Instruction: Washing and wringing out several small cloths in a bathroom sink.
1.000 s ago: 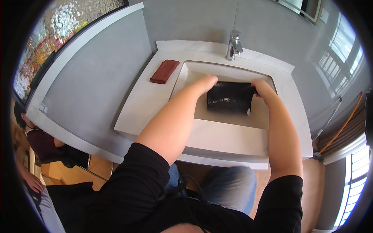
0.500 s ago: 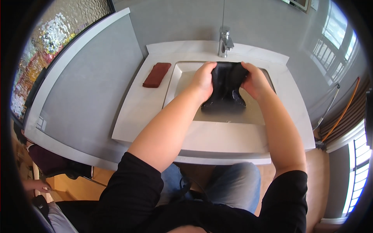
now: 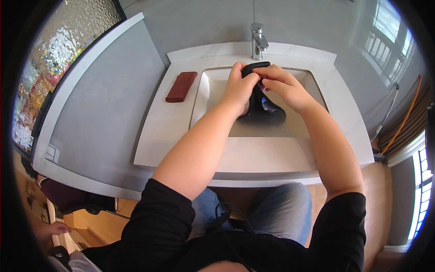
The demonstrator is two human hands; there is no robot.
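Observation:
A wet black cloth [image 3: 262, 114] hangs over the sink basin [image 3: 302, 95], its lower end spread in cloudy water. My left hand [image 3: 239, 88] is closed around the cloth's gathered left side near the top, thumb on the near face. Beside it, my right hand [image 3: 286, 87] pinches the upper part between thumb and fingers, close to my left thumb. A folded black top edge sticks up past both hands. What kind of garment or cloth it is, I cannot make out.
Behind the basin stands a chrome faucet [image 3: 258, 43]. A folded reddish-brown cloth [image 3: 181, 87] lies on the white counter [image 3: 156, 131] left of the basin. A grey partition [image 3: 104, 104] rises at the left. At lower left, another person's hand [image 3: 59, 228] shows.
My hands have come together, and the cloth, earlier stretched wide between them, is now bunched and folded at the top. The view has shifted slightly.

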